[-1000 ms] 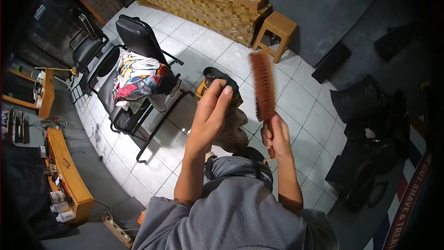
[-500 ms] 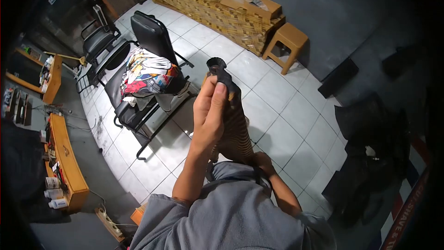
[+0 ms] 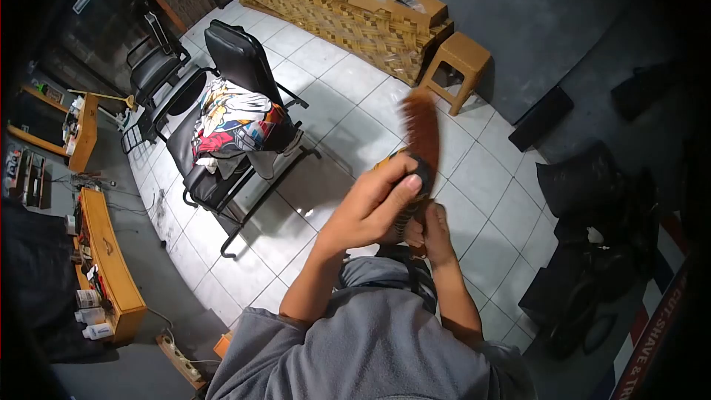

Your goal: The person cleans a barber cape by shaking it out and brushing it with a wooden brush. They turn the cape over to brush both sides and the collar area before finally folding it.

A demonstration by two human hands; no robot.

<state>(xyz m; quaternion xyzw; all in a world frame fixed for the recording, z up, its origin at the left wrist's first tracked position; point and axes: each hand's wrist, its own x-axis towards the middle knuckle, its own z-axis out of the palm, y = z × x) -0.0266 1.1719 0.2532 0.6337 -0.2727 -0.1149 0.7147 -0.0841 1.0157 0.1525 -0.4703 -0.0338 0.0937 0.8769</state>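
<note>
My left hand (image 3: pixel 374 204) is closed, thumb on top, around a black hair clipper (image 3: pixel 421 172) with a yellowish edge; most of its body is hidden by the fingers. Just beyond it rises a brush (image 3: pixel 422 130) with reddish-brown bristles, blurred by motion and overlapping the clipper in this view. Close beside and below, my right hand (image 3: pixel 438 235) curls its fingers around the brush's lower part, where a brown end shows under the hand. Both hands are in front of my grey shirt (image 3: pixel 385 333).
A black barber chair (image 3: pixel 241 52) with a colourful printed cloth (image 3: pixel 229 115) on it stands ahead left. Farther back are a woven-patterned bench (image 3: pixel 318 11) and a brown plastic stool (image 3: pixel 459 63). An orange-brown wall counter (image 3: pixel 111 252) holds bottles at left; dark seating (image 3: pixel 585 230) is at right.
My left hand has moved right and down with the clipper. My right hand has risen from beside my waist to meet it, and the brush bristles now stand out above the hands.
</note>
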